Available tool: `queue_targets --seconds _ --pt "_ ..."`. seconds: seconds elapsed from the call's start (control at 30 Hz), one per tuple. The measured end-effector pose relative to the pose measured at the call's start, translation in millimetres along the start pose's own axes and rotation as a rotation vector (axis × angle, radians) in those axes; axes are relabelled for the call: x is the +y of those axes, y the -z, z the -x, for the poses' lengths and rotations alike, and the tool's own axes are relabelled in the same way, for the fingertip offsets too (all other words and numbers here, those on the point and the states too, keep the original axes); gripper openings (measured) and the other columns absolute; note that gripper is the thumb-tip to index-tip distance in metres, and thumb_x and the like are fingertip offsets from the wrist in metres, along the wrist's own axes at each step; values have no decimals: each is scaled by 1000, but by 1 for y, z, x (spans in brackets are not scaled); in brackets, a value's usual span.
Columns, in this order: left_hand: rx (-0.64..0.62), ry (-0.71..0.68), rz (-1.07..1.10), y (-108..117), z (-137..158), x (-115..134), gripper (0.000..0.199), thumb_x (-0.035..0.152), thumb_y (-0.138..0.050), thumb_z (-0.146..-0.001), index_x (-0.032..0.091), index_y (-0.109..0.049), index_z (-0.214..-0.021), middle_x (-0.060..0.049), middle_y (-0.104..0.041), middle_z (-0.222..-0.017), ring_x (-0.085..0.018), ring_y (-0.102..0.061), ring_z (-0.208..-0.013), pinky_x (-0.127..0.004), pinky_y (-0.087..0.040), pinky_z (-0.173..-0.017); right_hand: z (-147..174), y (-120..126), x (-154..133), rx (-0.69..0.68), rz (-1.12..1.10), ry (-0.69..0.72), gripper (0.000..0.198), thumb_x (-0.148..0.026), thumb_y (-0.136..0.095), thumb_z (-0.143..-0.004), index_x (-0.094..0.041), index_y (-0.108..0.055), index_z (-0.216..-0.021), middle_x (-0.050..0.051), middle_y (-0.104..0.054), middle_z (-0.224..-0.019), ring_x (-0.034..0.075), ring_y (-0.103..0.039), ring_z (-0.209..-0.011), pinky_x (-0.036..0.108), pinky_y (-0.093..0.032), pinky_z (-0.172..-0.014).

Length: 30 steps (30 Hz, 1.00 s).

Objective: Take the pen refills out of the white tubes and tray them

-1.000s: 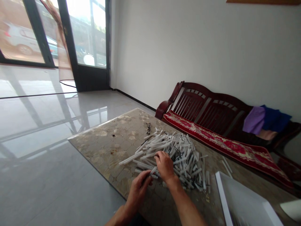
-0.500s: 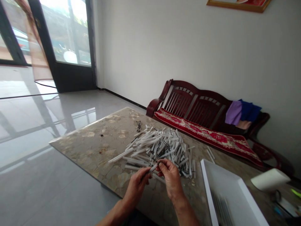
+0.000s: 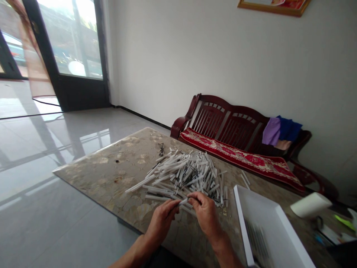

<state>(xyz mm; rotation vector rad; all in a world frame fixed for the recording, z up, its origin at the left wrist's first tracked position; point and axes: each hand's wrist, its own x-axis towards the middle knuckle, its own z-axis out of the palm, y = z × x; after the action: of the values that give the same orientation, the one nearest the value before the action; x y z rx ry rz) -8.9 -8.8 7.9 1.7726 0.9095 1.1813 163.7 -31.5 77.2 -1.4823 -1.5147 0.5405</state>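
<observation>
White tube held above the bench, at the near edge of the pile. One end is pinched by the fingers of the left hand, the other by those of the right hand — both clamped. With an uneven pull, the tube might be bent or let slip — then easily lost among look-alikes.
</observation>
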Motion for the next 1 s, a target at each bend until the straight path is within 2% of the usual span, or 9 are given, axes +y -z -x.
queue_targets --seconds 0.13,0.3,0.43,0.57,0.63,0.77,0.83,0.93,1.0 --pt "-39 -80 -169 3 0 1 30 17 -50 -89 23 -75 -105 -2 -67 -75 -14 -62 -63 -19 -47 -59 5 6 0 -18 283 130 13 -28 -59 -87 -25 -68 -78 3 -72 -77 22 -67 -75 28 -46 -69" --pt "-84 -169 -297 0 2 3 33 11 -49 -86 22 -74 -104 -3 -68 -75 -15 -64 -64 -19 -47 -60 19 4 15 -22 472 179 29 -31 -47 -96 -24 -58 -70 3 -65 -67 19 -63 -65 27 -37 -60" --pt "-160 -156 -320 -1 0 7 33 10 -48 -86 22 -74 -103 -3 -69 -77 -15 -65 -66 -20 -46 -62 24 14 15 -63 399 123 38 -40 -42 -100 -24 -58 -70 0 -62 -63 17 -60 -59 26 -36 -57" --pt "-237 -109 -298 1 -6 12 35 10 -47 -88 23 -73 -105 -3 -69 -80 -15 -65 -68 -20 -46 -63 24 27 8 -121 228 124 26 -38 -44 -100 -24 -63 -90 1 -68 -81 17 -64 -76 24 -42 -67" --pt "-272 -102 -298 1 -7 14 34 10 -47 -88 22 -73 -106 -3 -68 -78 -14 -65 -67 -19 -45 -63 26 27 10 -86 260 143 25 -37 -46 -98 -24 -62 -84 1 -67 -79 17 -63 -75 24 -42 -68" --pt "-325 -118 -337 -2 -7 18 32 8 -49 -86 22 -73 -103 -2 -67 -77 -14 -62 -67 -19 -43 -62 32 23 19 -60 420 81 43 -43 -38 -100 -23 -57 -68 1 -62 -62 16 -59 -59 25 -35 -57" --pt "-344 -107 -358 -3 -6 19 31 7 -49 -86 21 -73 -100 -1 -66 -77 -14 -61 -66 -19 -43 -62 36 24 19 -104 429 54 46 -46 -34 -102 -22 -60 -73 1 -64 -64 16 -61 -60 25 -35 -57" --pt "-380 -78 -342 -2 -5 19 33 6 -47 -87 21 -72 -101 -1 -67 -78 -14 -62 -69 -19 -43 -64 39 27 18 -155 394 104 40 -47 -35 -102 -23 -63 -88 2 -70 -80 16 -65 -75 22 -40 -65" --pt "-412 -73 -323 -1 -4 20 35 4 -46 -86 21 -72 -103 -2 -67 -80 -14 -63 -71 -19 -43 -66 41 26 20 -136 428 127 41 -48 -34 -102 -23 -62 -85 3 -70 -80 16 -66 -76 22 -39 -65"
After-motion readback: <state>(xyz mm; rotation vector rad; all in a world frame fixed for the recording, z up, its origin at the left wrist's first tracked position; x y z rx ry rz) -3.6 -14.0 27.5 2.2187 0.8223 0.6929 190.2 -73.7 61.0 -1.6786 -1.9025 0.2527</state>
